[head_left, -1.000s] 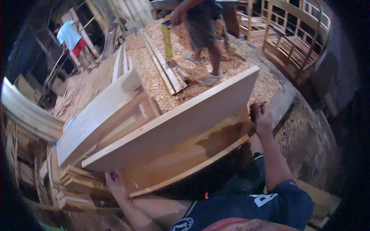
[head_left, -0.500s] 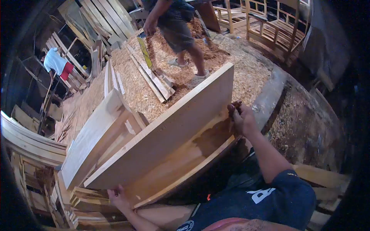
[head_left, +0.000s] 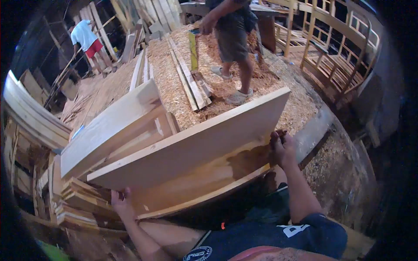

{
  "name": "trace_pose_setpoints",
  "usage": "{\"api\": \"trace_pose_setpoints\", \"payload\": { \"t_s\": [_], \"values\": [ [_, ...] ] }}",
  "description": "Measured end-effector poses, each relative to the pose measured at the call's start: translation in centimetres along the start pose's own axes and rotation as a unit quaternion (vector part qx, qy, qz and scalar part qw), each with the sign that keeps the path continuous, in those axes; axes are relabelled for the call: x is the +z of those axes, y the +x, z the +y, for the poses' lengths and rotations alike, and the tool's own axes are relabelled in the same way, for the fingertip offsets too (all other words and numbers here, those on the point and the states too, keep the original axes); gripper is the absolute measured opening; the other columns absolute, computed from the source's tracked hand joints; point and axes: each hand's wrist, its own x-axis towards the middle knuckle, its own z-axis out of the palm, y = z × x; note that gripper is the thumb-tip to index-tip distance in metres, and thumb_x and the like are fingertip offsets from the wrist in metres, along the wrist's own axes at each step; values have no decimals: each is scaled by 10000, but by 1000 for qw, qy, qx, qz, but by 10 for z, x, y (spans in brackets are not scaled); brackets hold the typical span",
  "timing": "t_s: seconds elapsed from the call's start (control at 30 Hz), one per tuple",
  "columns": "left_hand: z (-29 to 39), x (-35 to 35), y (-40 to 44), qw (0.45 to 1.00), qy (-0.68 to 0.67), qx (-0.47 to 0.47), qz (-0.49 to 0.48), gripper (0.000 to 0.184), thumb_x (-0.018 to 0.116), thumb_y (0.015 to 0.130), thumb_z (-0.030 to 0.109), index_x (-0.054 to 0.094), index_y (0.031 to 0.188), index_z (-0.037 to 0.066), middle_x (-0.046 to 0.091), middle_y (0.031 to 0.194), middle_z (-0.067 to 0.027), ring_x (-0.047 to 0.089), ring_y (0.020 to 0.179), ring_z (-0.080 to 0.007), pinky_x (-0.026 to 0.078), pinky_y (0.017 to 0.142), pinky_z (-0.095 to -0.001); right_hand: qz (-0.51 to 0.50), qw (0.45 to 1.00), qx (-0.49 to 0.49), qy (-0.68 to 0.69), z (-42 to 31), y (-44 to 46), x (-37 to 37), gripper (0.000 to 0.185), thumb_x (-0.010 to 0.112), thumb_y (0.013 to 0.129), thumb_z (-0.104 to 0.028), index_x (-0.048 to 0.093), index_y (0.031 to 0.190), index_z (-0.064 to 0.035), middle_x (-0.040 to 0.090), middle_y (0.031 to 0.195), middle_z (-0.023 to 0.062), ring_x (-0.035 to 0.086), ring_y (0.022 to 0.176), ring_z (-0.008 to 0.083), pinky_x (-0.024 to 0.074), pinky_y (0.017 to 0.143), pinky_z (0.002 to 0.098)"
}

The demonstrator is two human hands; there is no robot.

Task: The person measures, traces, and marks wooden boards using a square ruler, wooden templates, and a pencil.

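A long wooden panel piece (head_left: 196,152) spans my lap, tilted up to the right. It has a wide board along its upper side and a narrower strip along its lower edge, with a dark patch on its inner face near the right end. My left hand (head_left: 123,205) grips its left end, thumb up against the wide board. At the opposite end, my right hand (head_left: 283,148) is closed on the edge; part of its fingers is hidden behind the wood. Just beyond lies another similar wooden piece (head_left: 117,122), resting at a slant.
Stacked boards (head_left: 82,202) stand at my left. Long planks (head_left: 185,71) lie on wood shavings (head_left: 170,102) ahead. A person in shorts (head_left: 235,41) stands beyond the panel, and another in a light shirt (head_left: 85,37) bends far left. Wooden bed frames (head_left: 335,48) stand at the back right.
The panel's left end has risen in view and its right end dropped, so it lies flatter. Both hands stay on it. The background shifts right and the far person has bent differently.
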Motion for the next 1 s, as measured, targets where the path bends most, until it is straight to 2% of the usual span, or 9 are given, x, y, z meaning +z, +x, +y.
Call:
{"api": "trace_pose_setpoints", "payload": {
  "t_s": [0.13, 0.3, 0.43, 0.53, 0.73, 0.83, 0.93, 1.0],
  "values": [
    [-16, -4, 3, 999, -42, -2, -3, 396, 721, 919, 133, 568, 1250, -20, 632, 1119, -67, 575, 1012, -165, 478, 878, -324, 0, 999, 26, 26, -5, -2, 4, 301, 607, 1009, -291, 663, 949, -2, 661, 770, 22, 580, 734, 114, 470, 671, 301],
    [-20, -9, 6, 998, -41, 44, -28, 497, 755, 908, 189, 543, 1297, -37, 626, 1170, -84, 583, 1040, -172, 477, 901, -322, -15, 998, 29, 46, -16, -7, 1, 286, 609, 1012, -294, 664, 907, -33, 631, 753, -1, 545, 710, 100, 455, 639, 301],
    [-33, -10, 8, 998, -56, 3, -27, 614, 771, 901, 245, 495, 1366, -46, 611, 1208, -97, 577, 1083, -178, 472, 938, -320, 0, 999, 30, 12, -13, -7, 6, 292, 607, 1014, -294, 647, 886, -35, 612, 736, -10, 528, 685, 100, 440, 609, 301],
    [-32, -12, 7, 999, -31, 12, -34, 650, 769, 902, 258, 470, 1396, -41, 604, 1226, -109, 578, 1102, -187, 472, 958, -325, 3, 1000, -10, 19, -8, -6, 8, 294, 599, 1019, -292, 636, 881, -34, 598, 722, -15, 517, 670, 104, 434, 597, 304],
    [-25, -11, 9, 998, -34, -16, -44, 629, 764, 904, 244, 479, 1389, -36, 604, 1233, -109, 583, 1096, -195, 476, 958, -329, -11, 1000, -10, 16, 1, -5, 7, 294, 590, 1023, -283, 625, 891, -23, 596, 708, 2, 509, 666, 109, 426, 588, 314],
    [-19, -12, 8, 998, -26, -39, -50, 590, 755, 907, 206, 488, 1376, -34, 605, 1227, -98, 578, 1098, -187, 476, 957, -330, -17, 1000, 19, 6, -2, -6, 7, 297, 593, 1020, -282, 619, 885, -19, 600, 708, 17, 503, 661, 114, 420, 583, 319],
    [-24, -12, 8, 999, -10, -18, -41, 532, 749, 906, 172, 513, 1337, -31, 609, 1197, -79, 569, 1082, -169, 477, 939, -316, -27, 999, 20, -14, -1, -5, 6, 247, 581, 1014, -228, 623, 902, -13, 605, 707, 20, 529, 665, 119, 441, 598, 309],
    [-11, -9, 4, 1000, 11, -15, -24, 486, 747, 904, 152, 532, 1299, -32, 608, 1178, -68, 560, 1068, -157, 477, 922, -306, -10, 1000, -18, -8, 11, -3, 9, 193, 568, 988, -171, 641, 937, 0, 617, 722, 26, 555, 672, 127, 462, 620, 306]
  ]
}}
